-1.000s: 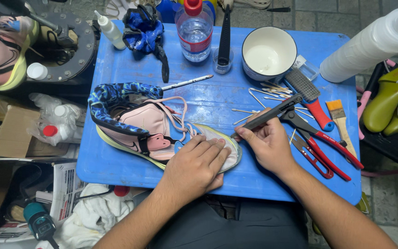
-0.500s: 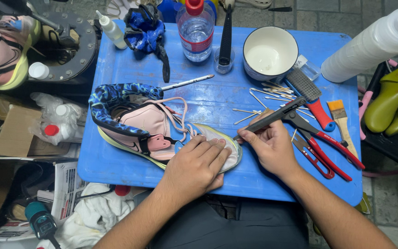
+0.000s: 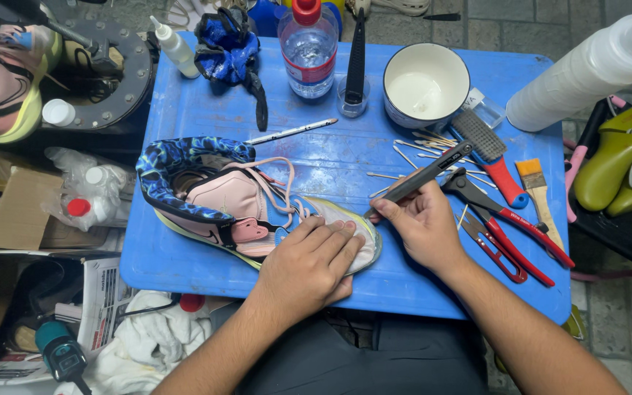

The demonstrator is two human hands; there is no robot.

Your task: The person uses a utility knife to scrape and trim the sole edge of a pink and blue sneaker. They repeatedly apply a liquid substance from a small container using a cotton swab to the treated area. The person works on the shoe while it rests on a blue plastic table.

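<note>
Fingers of the left hand (image 3: 309, 267) lay flat on the sneaker's (image 3: 235, 201) toe while the right hand (image 3: 422, 227) pinched a dark tool (image 3: 422, 178) at its tip.

**Hands on a sneaker at a blue tray table**

At frame centre the left hand (image 3: 314, 262) lies flat on the toe of a pink and blue high-top sneaker (image 3: 221, 194) lying on its side on the blue tray table (image 3: 184, 110). Just right of it, the right hand (image 3: 422, 223) grips a dark pen-shaped tool (image 3: 422, 175), its tip touching the toe. Red-handled pliers (image 3: 510, 219) lie right; a white bowl (image 3: 426, 84) and water bottle (image 3: 309, 47) stand at upper centre
</note>
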